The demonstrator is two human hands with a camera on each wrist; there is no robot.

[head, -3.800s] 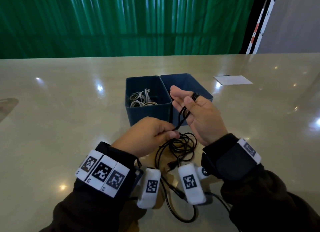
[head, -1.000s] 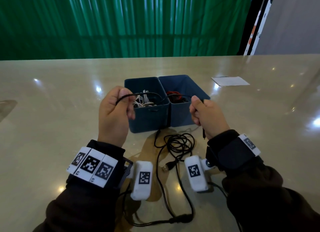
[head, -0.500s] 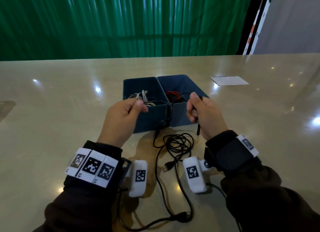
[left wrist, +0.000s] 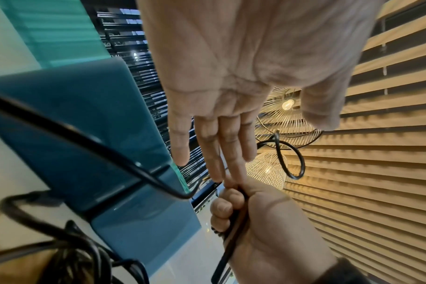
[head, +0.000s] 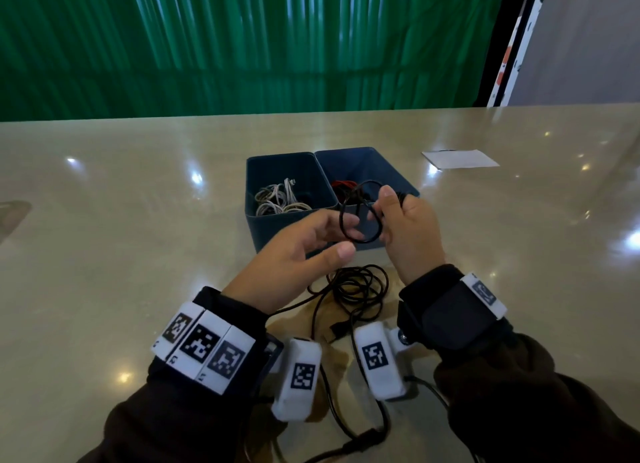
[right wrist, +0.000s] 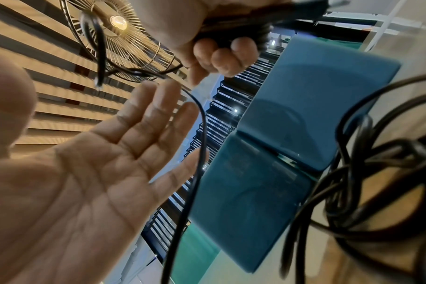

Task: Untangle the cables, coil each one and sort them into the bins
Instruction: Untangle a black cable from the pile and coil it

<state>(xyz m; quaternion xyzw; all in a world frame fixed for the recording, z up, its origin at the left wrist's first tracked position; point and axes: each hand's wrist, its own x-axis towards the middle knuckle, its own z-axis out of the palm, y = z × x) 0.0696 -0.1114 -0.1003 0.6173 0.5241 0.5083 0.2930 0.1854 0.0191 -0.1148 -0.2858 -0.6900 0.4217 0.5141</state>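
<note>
My right hand (head: 393, 217) grips a thin black cable, and a small loop (head: 360, 220) of it stands just in front of the bins. My left hand (head: 334, 239) is open, its straight fingers reaching into that loop beside the right hand. The left wrist view shows the flat left palm (left wrist: 221, 119) and the right hand (left wrist: 258, 221) closed round the cable. The right wrist view shows curled right fingers (right wrist: 221, 53) on the cable. A tangle of black cables (head: 360, 284) lies on the table below both hands. Two blue bins stand behind: the left bin (head: 256, 227) holds white coils (head: 277, 199), the right bin (head: 401, 175) red and black cable (head: 341, 187).
A white sheet of paper (head: 460, 158) lies on the table at the back right. A USB plug (head: 337, 331) and a thicker black lead (head: 360, 440) trail toward the near edge between my wrists. A green curtain (head: 242, 47) hangs behind the beige table (head: 138, 237).
My hands held the cable stretched apart over the bins. The left hand has let go and opened, moving right to meet the right hand, which now holds a small loop.
</note>
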